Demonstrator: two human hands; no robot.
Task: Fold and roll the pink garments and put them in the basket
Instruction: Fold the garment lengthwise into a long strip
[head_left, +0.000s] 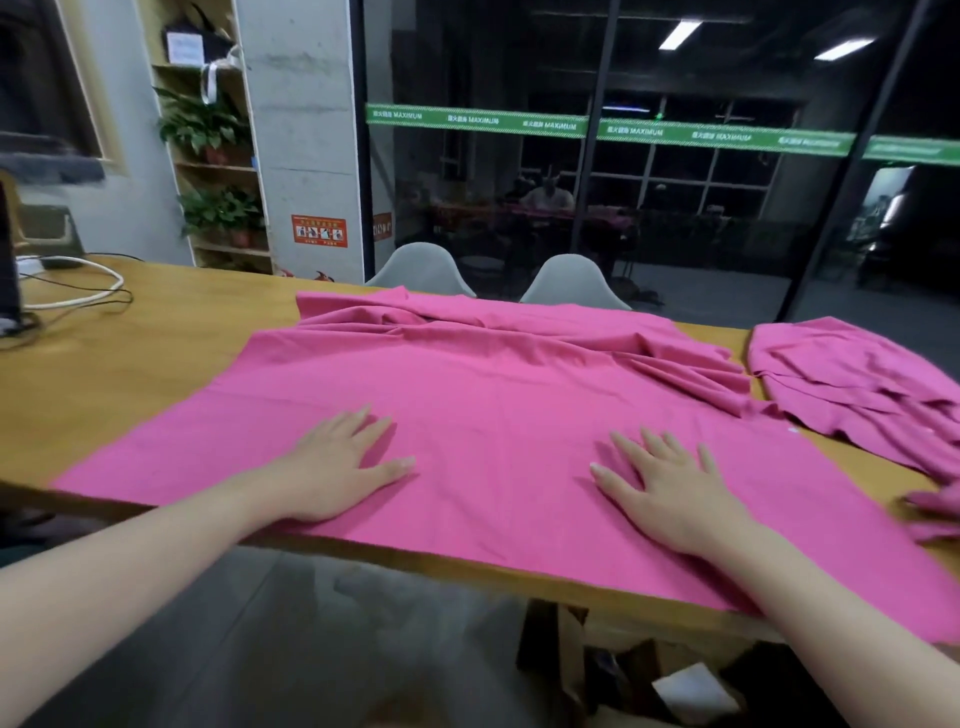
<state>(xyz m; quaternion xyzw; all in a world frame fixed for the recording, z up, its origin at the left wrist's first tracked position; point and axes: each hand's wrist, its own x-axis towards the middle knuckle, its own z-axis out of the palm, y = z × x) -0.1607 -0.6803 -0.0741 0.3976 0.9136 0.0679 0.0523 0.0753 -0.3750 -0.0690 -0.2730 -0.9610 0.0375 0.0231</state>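
Dark glass walls (649, 156) with a green banner strip fill the twelve o'clock background, a plant shelf (218, 156) standing at ten o'clock. Below them runs a long wooden desk (130, 364). Spread flat across its middle lies a large pink garment (493, 384), wrinkled along its far edge, its near hem reaching the desk's near edge. More pink garments (852, 384) lie bunched at three o'clock, just beside it. Two grey chairs (571, 286) stand behind the desk. White and black cables (78, 296) coil at nine o'clock. Left hand (337, 467) and right hand (670, 488) rest palm-down on the spread garment, fingers straight and slightly apart, holding nothing.
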